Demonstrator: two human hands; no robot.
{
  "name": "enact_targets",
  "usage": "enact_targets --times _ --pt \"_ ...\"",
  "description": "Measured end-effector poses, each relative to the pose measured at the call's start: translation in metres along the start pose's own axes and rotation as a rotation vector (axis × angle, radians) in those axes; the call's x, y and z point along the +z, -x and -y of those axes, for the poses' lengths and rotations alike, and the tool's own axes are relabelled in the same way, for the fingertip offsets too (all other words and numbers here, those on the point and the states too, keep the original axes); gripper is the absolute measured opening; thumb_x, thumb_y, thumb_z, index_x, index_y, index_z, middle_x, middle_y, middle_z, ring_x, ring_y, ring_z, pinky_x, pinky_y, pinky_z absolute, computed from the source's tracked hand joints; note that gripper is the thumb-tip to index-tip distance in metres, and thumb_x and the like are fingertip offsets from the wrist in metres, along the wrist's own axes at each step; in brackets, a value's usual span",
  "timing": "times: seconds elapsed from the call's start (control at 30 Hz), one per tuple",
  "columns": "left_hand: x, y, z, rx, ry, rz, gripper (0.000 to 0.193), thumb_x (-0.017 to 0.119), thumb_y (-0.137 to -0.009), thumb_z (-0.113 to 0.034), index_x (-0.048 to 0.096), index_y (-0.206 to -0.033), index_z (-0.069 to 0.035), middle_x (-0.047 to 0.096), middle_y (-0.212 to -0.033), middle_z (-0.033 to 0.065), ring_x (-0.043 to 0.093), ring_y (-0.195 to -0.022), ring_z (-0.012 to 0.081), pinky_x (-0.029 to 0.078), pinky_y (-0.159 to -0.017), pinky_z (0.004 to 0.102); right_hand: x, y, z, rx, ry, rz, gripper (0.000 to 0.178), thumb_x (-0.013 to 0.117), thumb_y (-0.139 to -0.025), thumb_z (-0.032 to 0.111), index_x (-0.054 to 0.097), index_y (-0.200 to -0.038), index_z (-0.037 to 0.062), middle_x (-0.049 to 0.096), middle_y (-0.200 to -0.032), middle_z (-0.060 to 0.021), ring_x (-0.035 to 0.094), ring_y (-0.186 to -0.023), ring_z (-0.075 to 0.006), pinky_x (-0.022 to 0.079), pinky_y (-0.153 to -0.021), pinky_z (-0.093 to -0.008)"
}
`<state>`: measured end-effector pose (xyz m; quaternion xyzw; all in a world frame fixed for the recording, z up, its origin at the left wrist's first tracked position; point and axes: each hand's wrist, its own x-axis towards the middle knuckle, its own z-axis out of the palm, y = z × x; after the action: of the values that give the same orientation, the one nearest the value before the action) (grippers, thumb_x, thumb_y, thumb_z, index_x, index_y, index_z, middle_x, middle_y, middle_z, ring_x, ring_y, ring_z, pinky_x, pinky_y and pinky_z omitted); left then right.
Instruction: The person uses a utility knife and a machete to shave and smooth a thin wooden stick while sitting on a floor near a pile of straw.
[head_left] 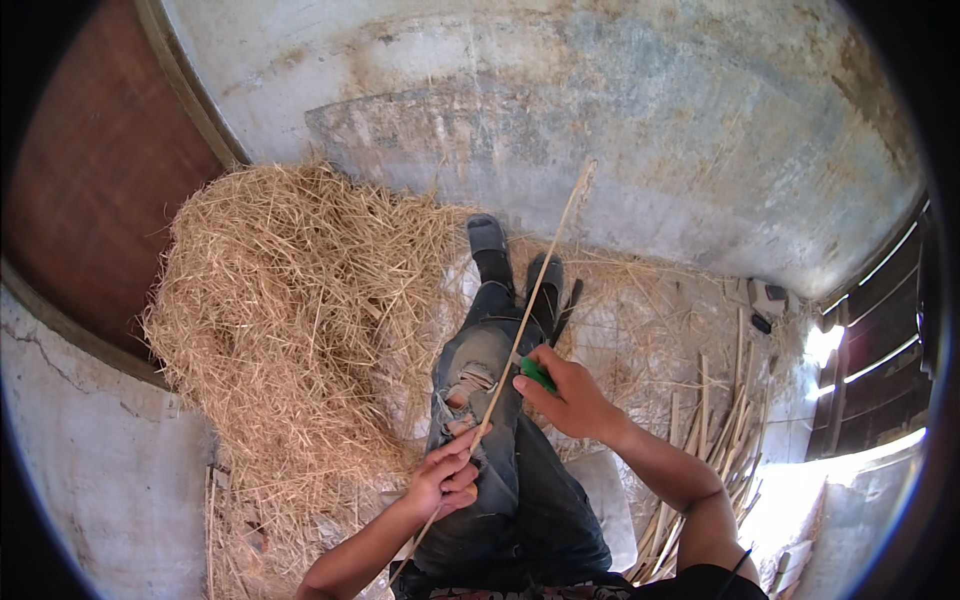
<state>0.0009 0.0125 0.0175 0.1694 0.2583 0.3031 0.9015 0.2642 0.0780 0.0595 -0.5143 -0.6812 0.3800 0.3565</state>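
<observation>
Nearest, at the lower edge, is the person's dark shirt [560, 588], and from it the legs in worn dark trousers [560, 490] stretch away, with a torn place at the left knee. Beside the right thigh there is a pale flat surface [610, 500], partly hidden. A long thin strip [527, 320], which looks like wood or bamboo, lies slantwise above the legs, from the near left to the far right. The left hand [447, 482] grips the nearer part of this strip with bent fingers. Farther along and on the right, the right hand [570, 393] is folded around a small green object [538, 374], close to the strip; I cannot tell what blade or edge it has. To the right, many similar strips [735, 430] lie loosely on the floor [640, 345]. To the left is a big heap of dry straw [300, 300]. Farther away, the feet wear dark shoes [487, 235]. Behind them stands a stained, pale wall [650, 130]; whether the strip's far end touches it, I cannot tell. At far left is a reddish-brown panel [100, 170], and at far right are dark slats [880, 330] with light between them.
</observation>
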Motion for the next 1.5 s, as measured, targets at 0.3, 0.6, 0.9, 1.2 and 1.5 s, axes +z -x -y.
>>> enact_targets --times 0.3,0.6,0.9,1.2,1.5 --pt "-0.011 0.000 -0.003 -0.040 0.131 0.098 0.056 0.044 -0.107 -0.018 0.028 -0.160 -0.014 0.025 -0.056 -0.0066 0.020 -0.041 0.0049 0.025 -0.039 0.0196 0.012 0.007 -0.002 -0.175 0.070 0.116 0.025 0.066 -0.100 0.031 0.064 -0.099 0.0054 0.060 -0.068 -0.0143 0.061 -0.059 -0.0325 0.044 -0.055 -0.0395" --pt "0.003 -0.004 -0.006 0.025 -0.091 -0.030 0.055 0.046 -0.109 -0.022 0.029 -0.160 -0.014 0.023 -0.062 -0.0067 0.020 -0.050 0.0057 0.025 -0.046 0.0214 -0.007 -0.019 -0.002 -0.086 0.299 -0.002 0.039 0.063 -0.098 0.046 0.066 -0.093 0.0079 0.062 -0.065 -0.0177 0.064 -0.064 -0.0420 0.047 -0.055 -0.0477" --pt "0.002 0.002 0.009 0.095 -0.178 -0.059 0.049 0.045 -0.109 -0.016 0.037 -0.158 -0.015 0.024 -0.064 -0.0061 0.021 -0.052 0.0069 0.025 -0.048 0.0229 -0.059 -0.040 -0.040 0.001 0.139 -0.322 0.035 0.066 -0.100 0.037 0.067 -0.093 0.0026 0.056 -0.066 -0.0134 0.047 -0.059 -0.0196 0.042 -0.057 -0.0372" --pt "0.001 -0.006 0.020 0.149 -0.284 -0.110 0.050 0.046 -0.110 -0.015 0.036 -0.159 -0.018 0.024 -0.064 -0.0062 0.021 -0.053 0.0068 0.026 -0.048 0.0237 -0.010 0.002 -0.016 -0.175 0.272 0.081 0.036 0.067 -0.097 0.041 0.061 -0.091 0.0057 0.063 -0.070 -0.0184 0.064 -0.065 -0.0393 0.047 -0.055 -0.0460" --pt "0.002 -0.005 0.019 0.119 -0.384 -0.088 0.053 0.047 -0.110 -0.015 0.032 -0.160 -0.018 0.027 -0.067 -0.0065 0.023 -0.056 0.0051 0.030 -0.050 0.0222 -0.043 -0.044 -0.046 -0.130 0.221 -0.280 0.028 0.068 -0.099 0.034 0.065 -0.094 0.0059 0.054 -0.062 -0.0168 0.055 -0.053 -0.0340 0.041 -0.051 -0.0411"
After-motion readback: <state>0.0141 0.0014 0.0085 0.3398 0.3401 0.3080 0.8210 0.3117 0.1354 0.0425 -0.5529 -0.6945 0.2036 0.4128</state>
